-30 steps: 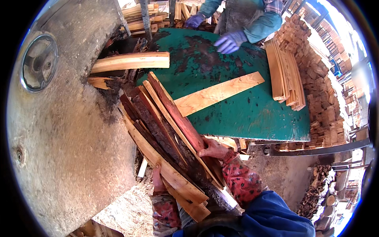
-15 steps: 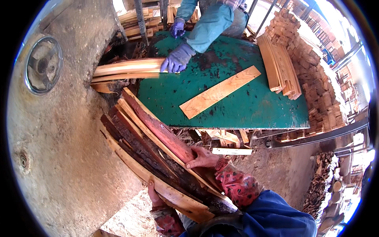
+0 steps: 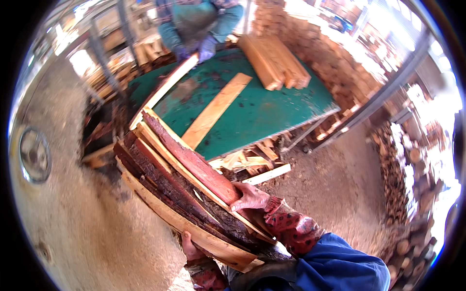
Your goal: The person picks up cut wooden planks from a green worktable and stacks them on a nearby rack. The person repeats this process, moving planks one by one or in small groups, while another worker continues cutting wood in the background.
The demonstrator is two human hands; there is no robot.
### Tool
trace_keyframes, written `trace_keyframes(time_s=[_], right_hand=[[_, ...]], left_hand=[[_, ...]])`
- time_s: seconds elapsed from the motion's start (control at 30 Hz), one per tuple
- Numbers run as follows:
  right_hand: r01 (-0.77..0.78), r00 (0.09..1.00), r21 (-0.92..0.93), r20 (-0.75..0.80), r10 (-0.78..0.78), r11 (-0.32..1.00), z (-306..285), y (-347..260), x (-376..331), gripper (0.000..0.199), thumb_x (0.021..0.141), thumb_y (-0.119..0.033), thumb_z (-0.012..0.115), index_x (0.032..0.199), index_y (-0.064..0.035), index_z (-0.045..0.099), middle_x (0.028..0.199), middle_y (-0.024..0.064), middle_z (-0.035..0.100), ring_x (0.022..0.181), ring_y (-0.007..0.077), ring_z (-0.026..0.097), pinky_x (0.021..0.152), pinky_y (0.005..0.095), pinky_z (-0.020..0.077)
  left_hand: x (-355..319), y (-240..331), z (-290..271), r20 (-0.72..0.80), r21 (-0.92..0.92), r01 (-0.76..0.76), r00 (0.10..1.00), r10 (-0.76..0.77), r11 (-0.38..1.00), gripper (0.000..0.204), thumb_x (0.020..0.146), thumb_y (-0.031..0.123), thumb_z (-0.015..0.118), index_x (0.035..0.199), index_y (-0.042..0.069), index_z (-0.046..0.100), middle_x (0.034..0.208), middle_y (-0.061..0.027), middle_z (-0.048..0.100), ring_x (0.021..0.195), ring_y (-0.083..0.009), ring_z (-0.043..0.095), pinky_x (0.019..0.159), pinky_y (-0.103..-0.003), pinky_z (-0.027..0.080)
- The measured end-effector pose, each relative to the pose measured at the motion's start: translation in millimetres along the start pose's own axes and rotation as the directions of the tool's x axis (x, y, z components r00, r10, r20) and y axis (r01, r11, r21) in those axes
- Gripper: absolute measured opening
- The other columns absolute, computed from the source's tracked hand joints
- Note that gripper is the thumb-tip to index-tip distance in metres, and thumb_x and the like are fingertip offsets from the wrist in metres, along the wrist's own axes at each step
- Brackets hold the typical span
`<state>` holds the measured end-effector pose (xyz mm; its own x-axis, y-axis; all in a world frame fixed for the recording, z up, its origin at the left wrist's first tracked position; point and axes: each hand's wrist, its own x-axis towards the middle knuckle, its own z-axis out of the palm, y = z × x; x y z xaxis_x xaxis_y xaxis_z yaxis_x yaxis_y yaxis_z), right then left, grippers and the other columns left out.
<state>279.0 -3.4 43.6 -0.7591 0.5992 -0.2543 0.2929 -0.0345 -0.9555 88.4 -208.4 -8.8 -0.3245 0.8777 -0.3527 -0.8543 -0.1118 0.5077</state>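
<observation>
Fingers of the left hand (image 3: pixel 193 249) are mostly hidden under the bundle of bark-edged slabs (image 3: pixel 187 191), so I cannot tell how they are spread; its thumb presses on the near left slab. On the right hand (image 3: pixel 250 196) I see the thumb laid over the bark and the fingers hooked round the far right edge. Between them the hands squeeze the bundle from opposite sides, I judge because loose pieces would otherwise slide apart.

Scanning from the left, my feed gives a handwheel (image 3: pixel 35 155) on a dusty panel (image 3: pixel 53 99). Next comes the bundle, slanting from far left to near right, its near end close to the wearer's body, probably to share the weight. Beyond it, a co-worker's purple gloves (image 3: pixel 208 47) grip a pale strip (image 3: pixel 167 87) by its far end; whether that touches the bundle I cannot make out. One board (image 3: pixel 217 111) lies flat on the green table (image 3: pixel 262 121), apart from the stack (image 3: pixel 276 60), whose pieces sit side by side, likely for tidiness. Pale offcuts (image 3: pixel 267 174) lie below the near edge. Farthest right, I see heaped logs (image 3: pixel 403 247).
</observation>
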Motion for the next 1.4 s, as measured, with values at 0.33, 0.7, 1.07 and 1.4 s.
trace_keyframes(time_s=[0.33, 0.7, 1.07, 1.4], right_hand=[[0.058, 0.92, 0.25, -0.389, 0.045, 0.967, -93, 19, -145, 0.1, 0.056, -0.055, 0.088, 0.127, 0.0046, 0.049, 0.113, 0.0115, 0.06, 0.107, 0.0204, 0.055, 0.095, 0.0332, 0.0424], [0.25, 0.669, 0.429, -0.725, 0.166, 0.868, -233, 86, -365, 0.101, 0.059, -0.04, 0.091, 0.135, 0.0052, 0.042, 0.125, 0.0095, 0.055, 0.117, 0.017, 0.048, 0.103, 0.0303, 0.037], [0.384, 0.363, 0.415, -0.889, 0.278, 0.825, -307, 133, -520, 0.094, 0.063, -0.038, 0.09, 0.133, 0.0055, 0.044, 0.124, 0.0094, 0.056, 0.114, 0.0154, 0.049, 0.098, 0.0296, 0.0406], [0.389, 0.248, 0.478, -0.878, 0.41, 0.787, -416, 167, -574, 0.101, 0.064, -0.039, 0.089, 0.137, 0.0076, 0.038, 0.126, 0.0101, 0.053, 0.112, 0.0148, 0.05, 0.096, 0.029, 0.0436]], left_hand=[[20, -79, 147, 0.129, 0.254, 0.243, 0.951, -0.281, 0.936, 0.083, 0.074, 0.048, 0.069, 0.136, 0.002, 0.038, 0.129, -0.0145, 0.049, 0.114, -0.0328, 0.051, 0.096, -0.046, 0.044], [67, -290, 262, 0.186, 0.643, 0.384, 0.761, -0.621, 0.663, 0.067, 0.074, 0.047, 0.073, 0.118, 0.0, 0.054, 0.109, -0.0112, 0.059, 0.099, -0.0278, 0.059, 0.089, -0.042, 0.049], [29, -469, 413, 0.202, 0.768, 0.474, 0.457, -0.866, 0.429, 0.073, 0.077, 0.048, 0.071, 0.129, 0.003, 0.046, 0.118, -0.0128, 0.057, 0.105, -0.0311, 0.059, 0.091, -0.043, 0.05], [88, -610, 481, 0.164, 0.8, 0.493, 0.37, -0.915, 0.343, 0.05, 0.077, 0.039, 0.071, 0.11, 0.004, 0.056, 0.1, -0.0077, 0.061, 0.09, -0.0237, 0.063, 0.081, -0.037, 0.053]])
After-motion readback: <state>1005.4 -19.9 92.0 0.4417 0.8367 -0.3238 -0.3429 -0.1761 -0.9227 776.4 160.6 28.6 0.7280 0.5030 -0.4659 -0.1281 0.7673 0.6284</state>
